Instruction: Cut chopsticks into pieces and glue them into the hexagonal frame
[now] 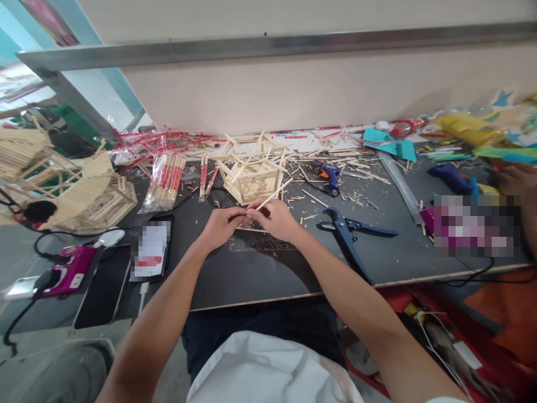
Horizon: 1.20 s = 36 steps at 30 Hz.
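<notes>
Head view: right hand (272,218) is pinching a slim, straight wooden stick (274,193), slanting before a polygonal wooden lattice (260,184); left hand (222,226) is resting curled just beside, grip contents cannot be told. Blue cutter (349,238) is lying rightward on the smooth, dark table (239,288).

Wooden stick (275,195) in right fingers (255,215)

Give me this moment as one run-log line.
right hand: holding pale stick; left hand: close to right, grip unclear; beyond hands: stick framework; right side: blue cutter, glue gun; left side: dark-screened phone
</notes>
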Each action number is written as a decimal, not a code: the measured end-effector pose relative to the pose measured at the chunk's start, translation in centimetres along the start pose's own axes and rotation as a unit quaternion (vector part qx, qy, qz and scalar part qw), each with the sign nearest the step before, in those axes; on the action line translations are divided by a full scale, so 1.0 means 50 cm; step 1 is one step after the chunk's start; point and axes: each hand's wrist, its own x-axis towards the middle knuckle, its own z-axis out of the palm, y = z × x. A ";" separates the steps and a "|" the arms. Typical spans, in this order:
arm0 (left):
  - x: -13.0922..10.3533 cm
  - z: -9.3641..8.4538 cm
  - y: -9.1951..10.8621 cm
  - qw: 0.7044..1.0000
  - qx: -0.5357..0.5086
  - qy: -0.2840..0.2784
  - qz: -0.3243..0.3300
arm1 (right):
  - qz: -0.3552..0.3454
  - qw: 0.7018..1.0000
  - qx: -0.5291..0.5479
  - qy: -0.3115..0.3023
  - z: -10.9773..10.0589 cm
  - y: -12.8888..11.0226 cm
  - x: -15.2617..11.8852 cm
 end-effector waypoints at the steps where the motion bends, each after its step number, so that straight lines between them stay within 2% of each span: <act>1: 0.001 0.003 -0.001 1.000 -0.019 -0.007 -0.007 | 0.000 1.000 -0.006 -0.004 -0.002 0.000 -0.001; 7: 0.006 0.018 -0.006 0.987 -0.154 -0.005 -0.049 | 0.062 0.992 0.110 0.011 -0.009 0.001 -0.004; 13: 0.006 0.021 0.001 0.978 -0.190 -0.039 -0.079 | 0.067 0.985 0.157 0.026 -0.004 0.003 -0.003; 21: 0.006 0.022 0.005 0.972 -0.214 -0.033 -0.097 | 0.081 0.990 0.113 -0.012 -0.002 0.006 -0.005; 27: 0.008 0.022 0.001 0.972 -0.212 -0.022 -0.098 | 0.091 0.992 0.088 -0.012 0.000 0.007 -0.005; 36: 0.005 0.018 0.004 0.972 -0.201 -0.058 -0.106 | 0.093 0.990 0.108 -0.013 -0.006 -0.001 -0.004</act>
